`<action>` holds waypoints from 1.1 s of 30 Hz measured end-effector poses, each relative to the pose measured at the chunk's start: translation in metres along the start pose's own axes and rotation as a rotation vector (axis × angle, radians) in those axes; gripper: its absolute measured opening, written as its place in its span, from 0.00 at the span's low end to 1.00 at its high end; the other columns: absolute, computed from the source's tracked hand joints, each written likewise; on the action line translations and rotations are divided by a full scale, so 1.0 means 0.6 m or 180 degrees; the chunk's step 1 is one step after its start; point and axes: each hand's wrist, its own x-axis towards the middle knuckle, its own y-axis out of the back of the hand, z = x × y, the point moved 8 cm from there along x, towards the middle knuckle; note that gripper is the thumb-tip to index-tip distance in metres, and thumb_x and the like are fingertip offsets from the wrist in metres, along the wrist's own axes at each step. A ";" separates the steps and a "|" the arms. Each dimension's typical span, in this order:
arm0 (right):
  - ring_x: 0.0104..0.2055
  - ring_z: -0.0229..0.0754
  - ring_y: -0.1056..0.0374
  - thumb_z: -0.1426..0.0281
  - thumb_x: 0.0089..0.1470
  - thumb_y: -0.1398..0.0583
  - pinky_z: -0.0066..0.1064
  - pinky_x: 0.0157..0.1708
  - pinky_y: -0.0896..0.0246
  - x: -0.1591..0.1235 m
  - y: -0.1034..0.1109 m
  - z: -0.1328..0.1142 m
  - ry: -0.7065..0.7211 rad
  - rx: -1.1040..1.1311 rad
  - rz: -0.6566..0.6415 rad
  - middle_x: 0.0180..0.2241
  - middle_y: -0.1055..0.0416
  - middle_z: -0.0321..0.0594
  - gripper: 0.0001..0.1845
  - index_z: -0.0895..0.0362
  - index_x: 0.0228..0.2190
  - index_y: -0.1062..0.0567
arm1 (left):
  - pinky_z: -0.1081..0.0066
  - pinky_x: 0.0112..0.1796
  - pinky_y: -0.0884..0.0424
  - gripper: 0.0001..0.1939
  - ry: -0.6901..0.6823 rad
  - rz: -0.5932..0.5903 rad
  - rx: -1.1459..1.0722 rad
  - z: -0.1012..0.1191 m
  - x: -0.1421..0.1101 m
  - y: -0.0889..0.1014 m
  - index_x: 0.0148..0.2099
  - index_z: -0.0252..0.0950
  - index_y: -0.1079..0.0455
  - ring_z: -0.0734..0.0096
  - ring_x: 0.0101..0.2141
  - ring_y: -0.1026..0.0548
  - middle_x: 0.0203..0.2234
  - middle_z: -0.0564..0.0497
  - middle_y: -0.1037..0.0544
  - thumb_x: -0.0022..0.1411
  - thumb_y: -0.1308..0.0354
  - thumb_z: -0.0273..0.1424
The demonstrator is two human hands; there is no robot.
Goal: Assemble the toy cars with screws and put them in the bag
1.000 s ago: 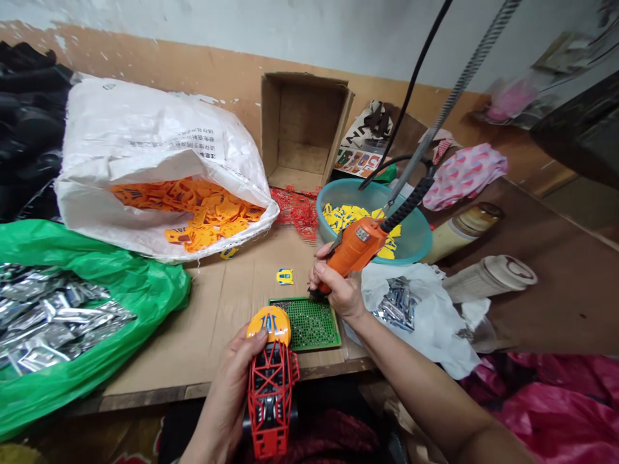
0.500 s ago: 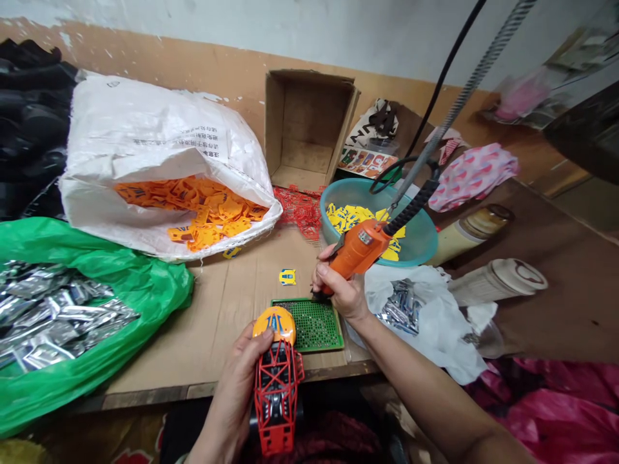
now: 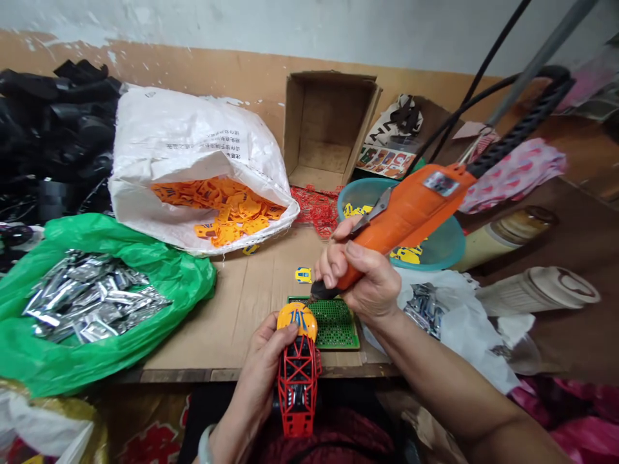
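Note:
My left hand (image 3: 261, 367) grips a red lattice toy car body (image 3: 297, 380) with an orange hood piece (image 3: 296, 319) on its front end, thumb pressed on the hood. My right hand (image 3: 362, 280) is wrapped round an orange electric screwdriver (image 3: 406, 216) hung on a black cable. Its dark tip points down-left, just above the orange hood. Behind the toy lies a green screw tray (image 3: 338, 322) on the cardboard-covered bench (image 3: 242, 303).
A white sack of orange parts (image 3: 213, 187) lies at back left, a green bag of silver packets (image 3: 91, 303) at left. An open cardboard box (image 3: 329, 129) stands behind, beside a teal bowl of yellow parts (image 3: 435, 245). White plastic with silver packets (image 3: 435, 309) lies right.
My right hand has lifted the screwdriver off the green tray and brought its tip over to the toy's orange hood. The camera view has shifted rightward.

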 end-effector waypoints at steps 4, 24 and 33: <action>0.14 0.38 0.41 0.61 0.48 0.35 0.34 0.21 0.37 -0.003 -0.003 0.025 -0.0111 -0.0009 -0.0041 0.15 0.38 0.25 0.13 0.51 0.35 0.30 | 0.76 0.24 0.29 0.20 -0.0032 0.0084 0.0022 0.003 0.001 0.003 0.43 0.34 0.27 0.76 0.21 0.28 0.26 0.54 0.22 0.51 0.27 0.36; 0.17 0.36 0.39 0.62 0.54 0.35 0.32 0.26 0.34 -0.021 -0.012 0.047 -0.0183 -0.0026 -0.0602 0.17 0.37 0.25 0.11 0.51 0.36 0.31 | 0.77 0.25 0.32 0.19 -0.0086 -0.0015 0.0143 0.006 -0.001 0.001 0.42 0.35 0.28 0.78 0.21 0.30 0.25 0.54 0.23 0.52 0.27 0.37; 0.15 0.34 0.41 0.62 0.53 0.33 0.29 0.21 0.38 -0.016 -0.013 0.028 -0.0124 0.0095 -0.0775 0.17 0.36 0.24 0.13 0.51 0.36 0.31 | 0.76 0.28 0.29 0.22 -0.0098 -0.0041 0.0316 0.005 -0.001 -0.009 0.43 0.35 0.27 0.77 0.23 0.27 0.29 0.52 0.20 0.49 0.25 0.37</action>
